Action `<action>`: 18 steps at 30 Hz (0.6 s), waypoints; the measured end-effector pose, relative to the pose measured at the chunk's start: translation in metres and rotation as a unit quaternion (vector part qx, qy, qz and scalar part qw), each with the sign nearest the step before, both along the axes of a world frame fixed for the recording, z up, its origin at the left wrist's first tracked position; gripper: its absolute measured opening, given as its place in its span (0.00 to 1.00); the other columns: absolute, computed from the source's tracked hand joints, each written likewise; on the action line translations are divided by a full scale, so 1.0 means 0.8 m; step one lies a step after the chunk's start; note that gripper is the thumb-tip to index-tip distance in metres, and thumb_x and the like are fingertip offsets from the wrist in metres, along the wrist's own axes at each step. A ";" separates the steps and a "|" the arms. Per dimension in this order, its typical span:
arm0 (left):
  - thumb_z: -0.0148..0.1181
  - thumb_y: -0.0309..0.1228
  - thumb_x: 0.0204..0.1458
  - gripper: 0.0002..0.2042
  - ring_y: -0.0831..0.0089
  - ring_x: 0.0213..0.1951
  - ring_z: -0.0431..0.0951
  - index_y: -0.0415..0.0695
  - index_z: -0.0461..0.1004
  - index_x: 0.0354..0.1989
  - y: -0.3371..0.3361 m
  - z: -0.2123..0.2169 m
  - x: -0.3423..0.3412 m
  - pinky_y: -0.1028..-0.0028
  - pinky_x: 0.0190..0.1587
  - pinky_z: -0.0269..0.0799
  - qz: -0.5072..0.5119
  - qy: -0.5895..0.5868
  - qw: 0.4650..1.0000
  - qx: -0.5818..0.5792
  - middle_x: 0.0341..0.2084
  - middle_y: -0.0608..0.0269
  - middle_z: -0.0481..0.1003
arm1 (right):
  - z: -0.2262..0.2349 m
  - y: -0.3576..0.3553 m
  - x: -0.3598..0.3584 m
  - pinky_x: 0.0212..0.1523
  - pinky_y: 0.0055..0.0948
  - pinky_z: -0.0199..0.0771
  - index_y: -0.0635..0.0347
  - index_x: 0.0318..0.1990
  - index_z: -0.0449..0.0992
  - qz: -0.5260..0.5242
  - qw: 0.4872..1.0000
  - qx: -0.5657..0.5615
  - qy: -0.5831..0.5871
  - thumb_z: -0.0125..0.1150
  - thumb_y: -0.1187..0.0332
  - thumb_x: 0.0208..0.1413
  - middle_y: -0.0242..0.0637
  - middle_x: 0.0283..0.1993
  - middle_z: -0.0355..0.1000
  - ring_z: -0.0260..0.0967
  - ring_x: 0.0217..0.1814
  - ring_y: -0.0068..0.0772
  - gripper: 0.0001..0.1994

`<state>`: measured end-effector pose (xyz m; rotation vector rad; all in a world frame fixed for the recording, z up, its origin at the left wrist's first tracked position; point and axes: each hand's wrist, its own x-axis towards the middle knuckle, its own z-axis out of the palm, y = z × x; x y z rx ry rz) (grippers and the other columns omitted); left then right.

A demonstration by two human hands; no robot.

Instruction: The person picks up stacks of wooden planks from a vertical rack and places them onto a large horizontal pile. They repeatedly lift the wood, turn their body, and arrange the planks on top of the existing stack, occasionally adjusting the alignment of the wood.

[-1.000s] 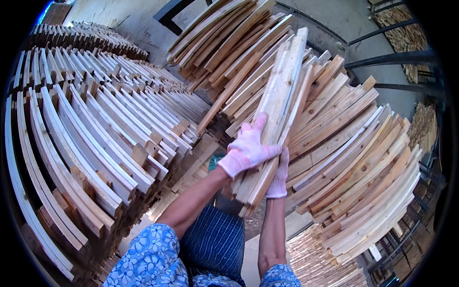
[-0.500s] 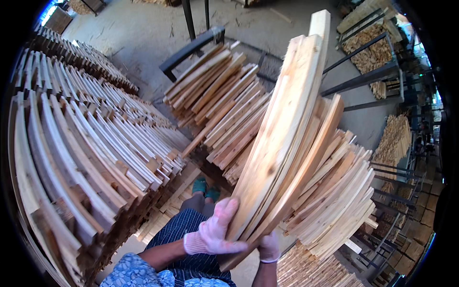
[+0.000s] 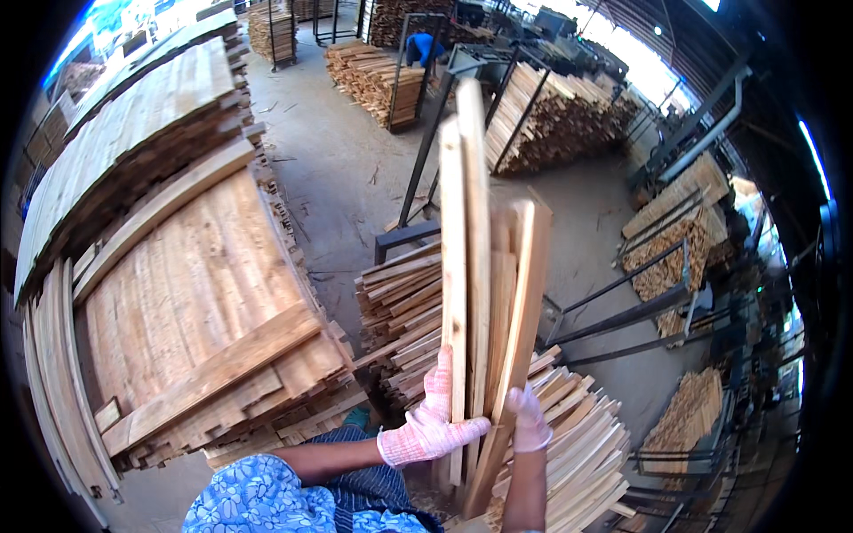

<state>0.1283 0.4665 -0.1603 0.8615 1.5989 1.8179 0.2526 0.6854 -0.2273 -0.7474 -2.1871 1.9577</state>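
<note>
I hold a bundle of several long, pale wooden slats [image 3: 480, 266] upright in front of me. My left hand [image 3: 428, 425], in a pink-and-white knit glove, grips the bundle's lower left side with the thumb across the front. On the bundle's lower right edge rests my right hand [image 3: 529, 419], in a light glove. The slats rise well above both hands. Below and behind them lies a heap of similar slats [image 3: 569, 444].
A tall stack of wide boards [image 3: 195, 293] stands at my left. Dark metal racks [image 3: 622, 311] and more slat piles [image 3: 675, 249] are at the right. Farther off, wood stacks [image 3: 373, 75] and a person in blue [image 3: 425, 46] stand on the concrete floor [image 3: 338, 169].
The bundle has swung from a rightward lean to nearly upright. My view has lifted from the slat rows toward the far yard. Both hands keep their grip.
</note>
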 end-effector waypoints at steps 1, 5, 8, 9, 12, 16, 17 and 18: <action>0.74 0.35 0.51 0.62 0.61 0.72 0.54 0.46 0.20 0.77 -0.006 0.015 0.000 0.61 0.70 0.57 0.007 -0.047 0.997 0.057 0.71 0.49 0.51 | 0.025 0.010 -0.019 0.63 0.31 0.68 0.66 0.68 0.65 0.053 0.998 0.005 0.029 0.62 0.37 0.56 0.37 0.61 0.71 0.66 0.60 0.29 0.44; 0.70 0.33 0.56 0.54 0.63 0.70 0.57 0.45 0.28 0.77 -0.057 0.105 -0.010 0.61 0.69 0.58 0.078 -0.125 0.978 0.145 0.69 0.53 0.56 | 0.175 -0.028 -0.130 0.65 0.33 0.66 0.65 0.69 0.65 0.202 0.967 -0.147 0.059 0.65 0.37 0.56 0.36 0.63 0.70 0.65 0.64 0.30 0.45; 0.63 0.33 0.60 0.46 0.61 0.71 0.54 0.38 0.34 0.77 -0.120 0.165 -0.035 0.61 0.72 0.52 0.135 -0.110 0.976 0.134 0.68 0.50 0.56 | 0.268 -0.108 -0.195 0.59 0.33 0.74 0.63 0.66 0.69 0.248 0.921 -0.299 -0.004 0.68 0.43 0.56 0.36 0.59 0.74 0.73 0.58 0.30 0.39; 0.63 0.33 0.60 0.46 0.60 0.71 0.54 0.38 0.35 0.77 -0.136 0.172 -0.042 0.62 0.72 0.52 0.170 -0.098 0.968 0.154 0.69 0.49 0.55 | 0.273 -0.128 -0.214 0.57 0.33 0.76 0.62 0.63 0.72 0.224 0.932 -0.284 -0.002 0.67 0.45 0.58 0.35 0.56 0.76 0.74 0.55 0.30 0.35; 0.62 0.37 0.61 0.44 0.60 0.69 0.58 0.36 0.38 0.77 -0.191 0.194 -0.073 0.64 0.71 0.54 0.286 -0.091 0.951 0.078 0.69 0.47 0.57 | 0.298 -0.207 -0.274 0.49 0.32 0.81 0.61 0.55 0.77 0.253 0.915 -0.312 0.019 0.63 0.49 0.63 0.37 0.49 0.79 0.78 0.46 0.31 0.24; 0.58 0.43 0.64 0.38 0.53 0.64 0.68 0.37 0.48 0.75 -0.297 0.209 -0.123 0.64 0.65 0.66 0.398 0.034 0.907 -0.136 0.65 0.38 0.64 | 0.304 -0.327 -0.343 0.46 0.33 0.82 0.60 0.55 0.77 0.330 0.878 -0.345 0.022 0.61 0.47 0.64 0.37 0.46 0.79 0.79 0.41 0.32 0.25; 0.55 0.42 0.65 0.32 0.49 0.63 0.70 0.42 0.53 0.73 -0.322 0.210 -0.134 0.62 0.63 0.69 0.419 0.048 0.886 -0.194 0.66 0.34 0.63 | 0.304 -0.354 -0.354 0.46 0.33 0.82 0.60 0.55 0.77 0.337 0.878 -0.338 0.023 0.61 0.47 0.64 0.37 0.45 0.79 0.79 0.41 0.33 0.25; 0.54 0.42 0.64 0.30 0.49 0.60 0.73 0.45 0.57 0.72 -0.335 0.205 -0.144 0.62 0.60 0.72 0.484 0.053 0.844 -0.223 0.65 0.33 0.64 | 0.278 -0.367 -0.377 0.49 0.33 0.80 0.58 0.57 0.75 0.358 0.874 -0.328 0.019 0.62 0.46 0.63 0.35 0.45 0.77 0.76 0.45 0.31 0.26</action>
